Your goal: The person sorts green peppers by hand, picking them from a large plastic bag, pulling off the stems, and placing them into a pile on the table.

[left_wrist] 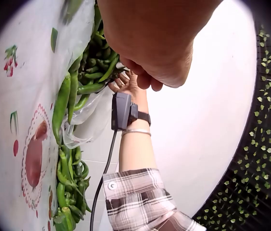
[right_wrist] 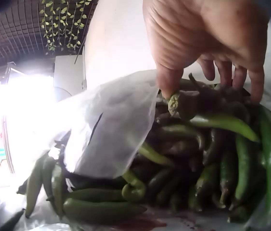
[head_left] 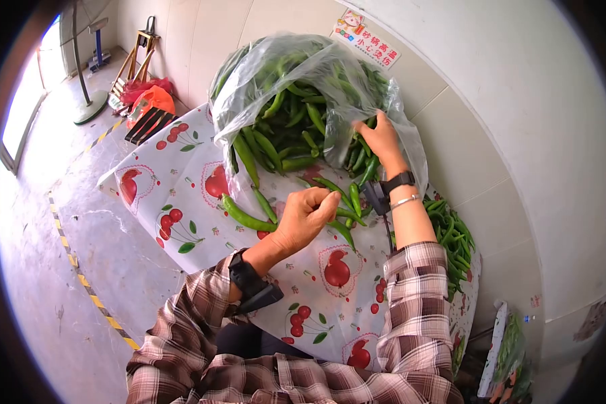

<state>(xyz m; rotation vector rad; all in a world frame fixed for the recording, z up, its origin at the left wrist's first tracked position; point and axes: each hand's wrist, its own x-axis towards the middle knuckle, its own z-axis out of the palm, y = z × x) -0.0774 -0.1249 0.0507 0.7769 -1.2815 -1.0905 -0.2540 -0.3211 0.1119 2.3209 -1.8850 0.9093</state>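
A big clear plastic bag [head_left: 249, 74] full of long green peppers [head_left: 293, 121] lies on its side, its mouth toward me. My right hand [head_left: 382, 141] reaches in at the right of the mouth. In the right wrist view its thumb and spread fingers [right_wrist: 256, 86] come down onto the peppers, the thumb beside a pepper's stem end [right_wrist: 176, 105]. My left hand [head_left: 306, 219] hovers before the bag with fingers curled and nothing visible in it. Loose peppers [head_left: 246, 215] lie on the cherry-print tablecloth [head_left: 283, 269] close by that hand.
More green peppers [head_left: 451, 236] are heaped along the table's right side, beyond my right forearm. A tiled wall [head_left: 478, 161] bounds the right and back. On the floor at left stand a fan base [head_left: 91, 108] and an orange bag [head_left: 153, 99]. A cable [left_wrist: 101, 187] trails from the right wrist camera.
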